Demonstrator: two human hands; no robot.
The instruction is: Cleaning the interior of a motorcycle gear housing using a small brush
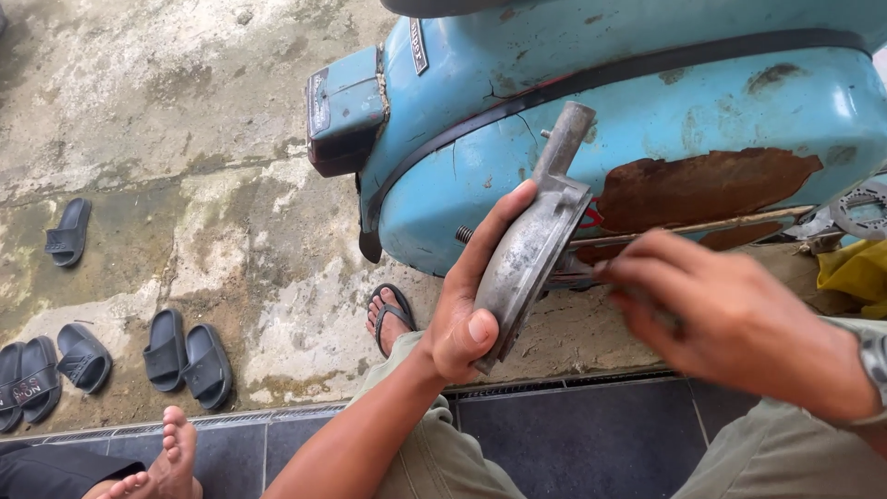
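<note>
Soft, even daylight fills the scene, bright and without hard shadows. A pale sheen lies on the blue scooter body [647, 102] near its upper right. The right hand [730, 319] is smeared with motion blur, while the concrete floor [185, 120] and the left hand [467, 305] look sharp.

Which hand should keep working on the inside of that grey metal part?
Probably the right hand: it already holds a thin tool against the metal part, while the left hand grips and steadies it.

Grey cast-metal housing [531, 249], dull and worn, tube end up, tilted, beside blue scooter
</note>
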